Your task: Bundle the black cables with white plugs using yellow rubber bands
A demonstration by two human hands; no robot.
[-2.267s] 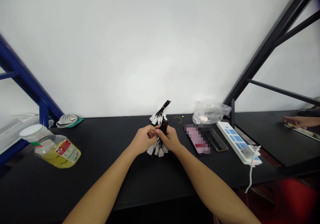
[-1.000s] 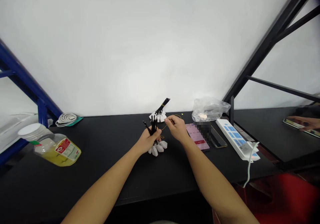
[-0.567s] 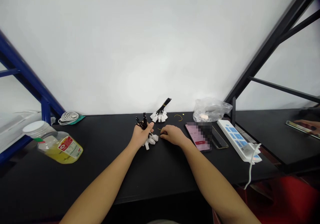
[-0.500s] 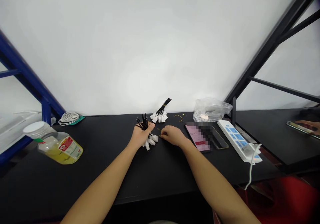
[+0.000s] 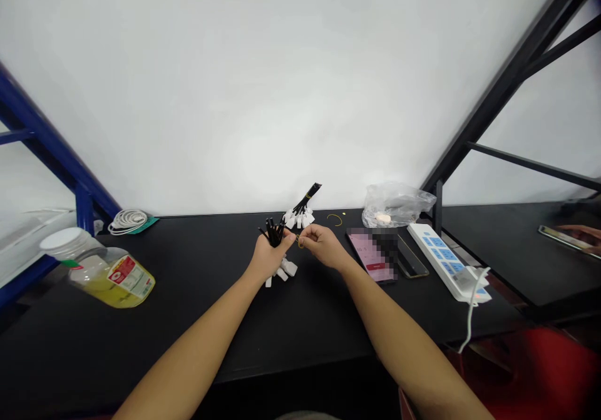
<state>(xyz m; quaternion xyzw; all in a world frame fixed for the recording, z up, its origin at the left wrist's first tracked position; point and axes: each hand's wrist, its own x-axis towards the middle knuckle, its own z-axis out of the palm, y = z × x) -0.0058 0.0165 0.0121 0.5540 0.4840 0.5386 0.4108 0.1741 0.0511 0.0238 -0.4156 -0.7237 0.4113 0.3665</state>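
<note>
My left hand [image 5: 271, 257] is wrapped round a bundle of black sticks with white tips [image 5: 272, 231]; the black ends point up and the white ends fan out below the palm. In the fingers of my right hand [image 5: 323, 245] a yellow rubber band [image 5: 299, 241] is pinched, close beside the left thumb. Just behind lies a second bundle of black sticks [image 5: 307, 199], with a yellow band round it and its white ends toward me. Another yellow band [image 5: 335, 220] rests on the black table [image 5: 263, 338], right of that bundle.
To the right are a phone with a pink screen [image 5: 369, 254], a second phone [image 5: 413, 257], a crumpled plastic bag [image 5: 399, 204] and a white power strip [image 5: 441, 257]. A jar of yellow stuff [image 5: 117, 276] and a coiled white cable [image 5: 129, 221] stand left. Another person's hand [image 5: 585, 235] holds a phone at far right.
My right hand has lifted the yellow rubber band from the table and brought it up and left, beside my left thumb. My left hand has shifted slightly to the right with its bundle.
</note>
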